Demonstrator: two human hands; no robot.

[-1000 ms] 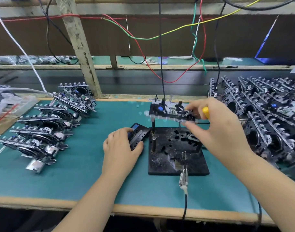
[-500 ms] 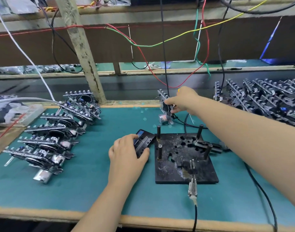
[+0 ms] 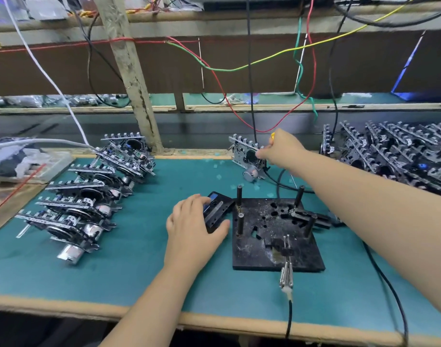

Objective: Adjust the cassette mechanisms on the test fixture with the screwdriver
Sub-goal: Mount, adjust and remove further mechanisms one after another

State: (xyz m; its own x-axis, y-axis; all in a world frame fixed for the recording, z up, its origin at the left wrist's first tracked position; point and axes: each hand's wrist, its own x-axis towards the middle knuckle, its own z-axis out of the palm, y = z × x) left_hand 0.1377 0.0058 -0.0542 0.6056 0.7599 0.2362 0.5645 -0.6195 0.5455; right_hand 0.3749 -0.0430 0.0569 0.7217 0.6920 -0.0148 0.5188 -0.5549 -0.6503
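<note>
Cassette mechanism (image 3: 248, 156) gripped by right hand (image 3: 280, 150) behind fixture (image 3: 277, 236); left hand (image 3: 193, 227) grips cassette (image 3: 218, 211).

No legible text, label, brand, number or sign found in the head view. The blue label on the black cassette (image 3: 215, 209) under the left hand (image 3: 193, 230) is too blurred to read. The cassette mechanisms (image 3: 94, 194) racked on the surface (image 3: 144, 266) and the black test fixture (image 3: 274, 236) show no readable markings.
</note>
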